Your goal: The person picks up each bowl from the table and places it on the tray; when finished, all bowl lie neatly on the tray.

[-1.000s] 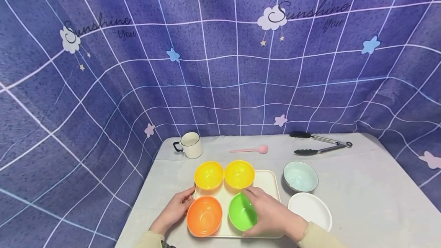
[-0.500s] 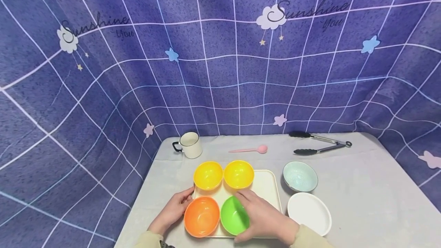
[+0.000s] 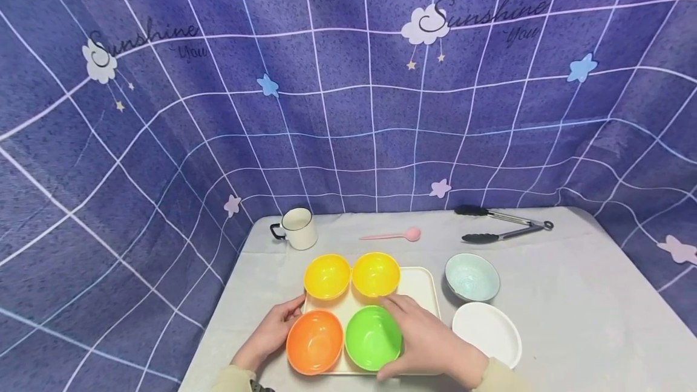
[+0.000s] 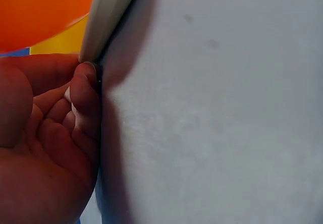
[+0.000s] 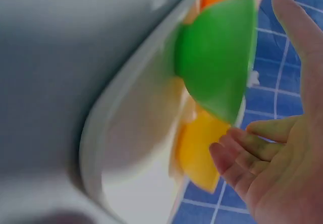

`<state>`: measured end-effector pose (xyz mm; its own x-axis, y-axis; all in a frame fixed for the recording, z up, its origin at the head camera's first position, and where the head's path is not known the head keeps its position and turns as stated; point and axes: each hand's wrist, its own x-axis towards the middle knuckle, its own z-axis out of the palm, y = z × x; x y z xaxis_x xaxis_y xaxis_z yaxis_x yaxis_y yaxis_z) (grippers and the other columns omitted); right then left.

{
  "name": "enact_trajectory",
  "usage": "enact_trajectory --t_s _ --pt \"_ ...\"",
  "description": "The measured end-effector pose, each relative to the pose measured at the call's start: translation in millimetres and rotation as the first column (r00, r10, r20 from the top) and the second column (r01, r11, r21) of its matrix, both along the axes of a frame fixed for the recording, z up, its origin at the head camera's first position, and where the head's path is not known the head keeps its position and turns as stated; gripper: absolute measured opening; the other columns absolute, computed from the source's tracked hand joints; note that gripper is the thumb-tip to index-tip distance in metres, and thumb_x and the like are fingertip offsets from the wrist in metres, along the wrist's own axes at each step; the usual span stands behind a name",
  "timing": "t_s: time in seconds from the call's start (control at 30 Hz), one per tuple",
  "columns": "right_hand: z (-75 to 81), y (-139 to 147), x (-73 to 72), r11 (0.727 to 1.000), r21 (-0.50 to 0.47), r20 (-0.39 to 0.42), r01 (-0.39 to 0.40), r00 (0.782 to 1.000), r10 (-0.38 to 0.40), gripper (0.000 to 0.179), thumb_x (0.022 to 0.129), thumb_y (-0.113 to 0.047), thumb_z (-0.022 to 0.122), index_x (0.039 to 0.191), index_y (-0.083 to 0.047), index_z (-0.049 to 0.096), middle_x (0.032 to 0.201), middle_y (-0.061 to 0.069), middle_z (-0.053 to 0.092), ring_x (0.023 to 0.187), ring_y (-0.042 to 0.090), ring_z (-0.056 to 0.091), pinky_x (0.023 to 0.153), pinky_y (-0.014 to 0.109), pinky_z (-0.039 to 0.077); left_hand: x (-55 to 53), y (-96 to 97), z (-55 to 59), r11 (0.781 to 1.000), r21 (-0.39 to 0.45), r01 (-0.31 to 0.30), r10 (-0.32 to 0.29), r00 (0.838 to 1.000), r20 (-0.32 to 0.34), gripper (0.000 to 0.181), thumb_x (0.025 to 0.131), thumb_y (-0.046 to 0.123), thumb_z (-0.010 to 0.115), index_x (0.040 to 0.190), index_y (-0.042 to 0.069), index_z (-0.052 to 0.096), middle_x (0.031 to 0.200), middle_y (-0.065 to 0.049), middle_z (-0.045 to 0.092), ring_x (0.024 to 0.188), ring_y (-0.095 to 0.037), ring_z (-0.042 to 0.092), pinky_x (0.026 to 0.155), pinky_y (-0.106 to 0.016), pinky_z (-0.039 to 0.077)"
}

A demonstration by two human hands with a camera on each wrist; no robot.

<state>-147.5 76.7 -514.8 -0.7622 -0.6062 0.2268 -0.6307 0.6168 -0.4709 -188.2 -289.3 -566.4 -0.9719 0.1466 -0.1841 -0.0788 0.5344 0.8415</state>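
My left hand [image 3: 271,330] holds the left rim of a cream tray [image 3: 422,286]. In the left wrist view its fingers [image 4: 83,93] are curled right at the tray's edge. A green bowl [image 3: 370,337] stands upright on the tray, close beside an orange bowl [image 3: 314,342] at the front left. Around the right side of the green bowl is my right hand [image 3: 427,340], thumb and fingers spread. The right wrist view shows a gap between this hand and the bowl. Behind them sit two yellow bowls, the left one [image 3: 327,277] and the right one [image 3: 376,275].
Right of the tray are a pale blue bowl [image 3: 472,278] and a white plate [image 3: 486,333]. Along the back lie a white mug [image 3: 300,230] with a black handle, a pink spoon [image 3: 394,235] and black-tipped tongs [image 3: 503,225]. A blue patterned curtain [image 3: 348,107] hangs behind the table.
The green bowl has slid left up to the orange bowl, which shifted slightly left. My right hand moved left with it, then loosened and drew back a little. The left hand stays at the tray.
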Motion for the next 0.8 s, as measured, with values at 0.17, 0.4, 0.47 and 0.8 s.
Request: enact_trajectory --t_s 0.17,0.4,0.47,0.8 --pt "7.1 37.8 8.5 0.995 -0.016 -0.056 0.103 0.993 -0.104 0.127 0.059 -0.076 0.087 0.154 -0.002 0.046 0.149 0.010 0.053 0.137 0.027 0.050 0.109 0.050 0.044 -1.6 -1.2 -3.2 1.000 0.008 0.002 -0.002 1.000 -0.009 0.051 0.105 0.018 0.061 0.153 0.004 0.052 0.101 -0.006 0.067 0.117 -0.025 0.057 0.114 -0.058 0.034" --pt "1.0 102.2 23.5 0.960 -0.052 -0.207 0.277 0.937 -0.281 0.124 0.056 -0.073 0.091 0.148 0.001 0.053 0.144 0.011 0.057 0.131 0.031 0.055 0.102 0.053 0.048 0.3 -1.0 -1.2 1.000 0.010 -0.022 0.022 1.000 0.012 0.050 0.104 0.013 0.061 0.153 0.006 0.052 0.124 -0.010 0.069 0.133 -0.033 0.054 0.114 -0.059 0.033" --pt "-4.3 117.3 28.4 0.945 -0.070 -0.236 0.320 0.915 -0.328 0.124 0.054 -0.073 0.092 0.145 0.002 0.055 0.141 0.012 0.058 0.128 0.032 0.056 0.103 0.047 0.047 0.6 -0.9 -0.2 1.000 0.007 -0.018 0.018 1.000 0.018 0.052 0.104 0.013 0.062 0.154 0.006 0.051 0.116 -0.009 0.069 0.127 -0.030 0.056 0.113 -0.059 0.036" --pt "-34.7 157.9 46.0 0.897 -0.176 -0.219 0.405 0.873 -0.437 0.127 0.049 -0.069 0.096 0.139 0.010 0.055 0.133 0.021 0.057 0.120 0.038 0.053 0.104 0.002 0.007 1.1 1.2 -1.3 0.999 0.026 -0.021 0.021 1.000 0.023 0.050 0.105 0.013 0.061 0.153 0.005 0.052 0.139 -0.011 0.064 0.141 -0.037 0.047 0.114 -0.062 0.031"
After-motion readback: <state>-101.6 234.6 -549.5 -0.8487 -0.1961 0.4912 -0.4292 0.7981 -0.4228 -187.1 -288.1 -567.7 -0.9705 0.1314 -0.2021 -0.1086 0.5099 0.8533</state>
